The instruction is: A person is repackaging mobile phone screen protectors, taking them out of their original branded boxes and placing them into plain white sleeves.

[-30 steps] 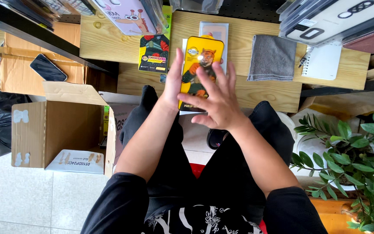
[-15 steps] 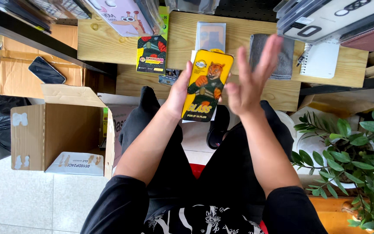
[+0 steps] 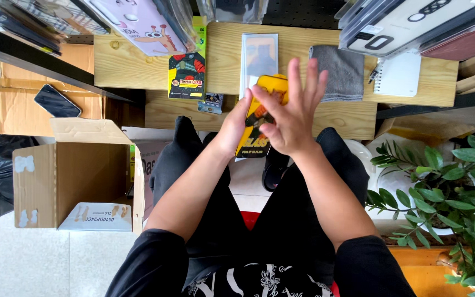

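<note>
Two hands meet above our lap: our right hand [image 3: 291,118] is spread wide, its palm against a yellow flat package [image 3: 259,118], which our left hand [image 3: 236,125] grips by its left edge. Beyond lies the wooden worktop [image 3: 138,63], bearing a grey cloth [image 3: 341,71], a clear sleeve [image 3: 258,58] and a dark box [image 3: 187,77]. Left stands an open cardboard carton [image 3: 78,176].

We look through a single head-worn camera, aimed steeply down past our own lap and forearms at close range, facing the wooden desk [image 3: 138,66] ahead, with the cardboard box [image 3: 78,181] at left and potted plant [image 3: 457,181] at right.
</note>
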